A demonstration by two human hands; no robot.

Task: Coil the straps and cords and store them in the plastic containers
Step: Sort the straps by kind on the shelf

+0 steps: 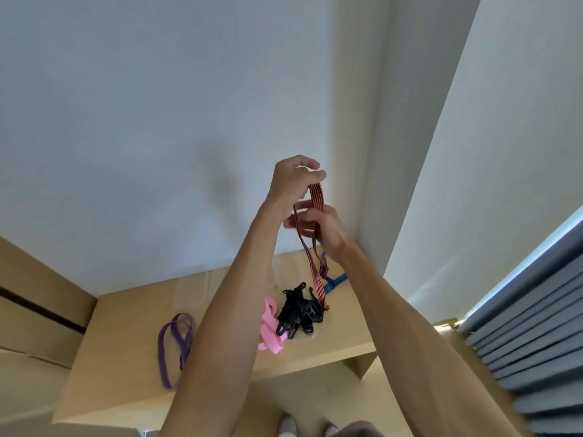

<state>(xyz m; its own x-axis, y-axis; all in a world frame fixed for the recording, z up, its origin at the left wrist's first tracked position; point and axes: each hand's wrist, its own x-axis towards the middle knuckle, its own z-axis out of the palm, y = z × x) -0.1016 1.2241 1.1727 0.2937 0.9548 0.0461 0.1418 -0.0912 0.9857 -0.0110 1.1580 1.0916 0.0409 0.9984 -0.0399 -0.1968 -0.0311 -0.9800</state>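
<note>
At the left of the wooden worktop (132, 367) a purple strap (172, 348) lies in a loose, uncoiled loop. Behind it near the wall sits a clear plastic container (192, 290), apparently waiting to take coiled items. Further right a pink strap (269, 326) lies in a slack heap, touching a tangle of black straps (299, 310) with hooks. Raised above these, the left hand (291, 181) pinches the top of a red striped cord (317, 200), holding it high so its tail hangs straight toward the worktop. Just below, the right hand (320, 227) curls around the same cord, probably guiding the next turn of a coil. To the right, a blue cord (334, 282) lies on the worktop near the wall corner, still to be dealt with.
</note>
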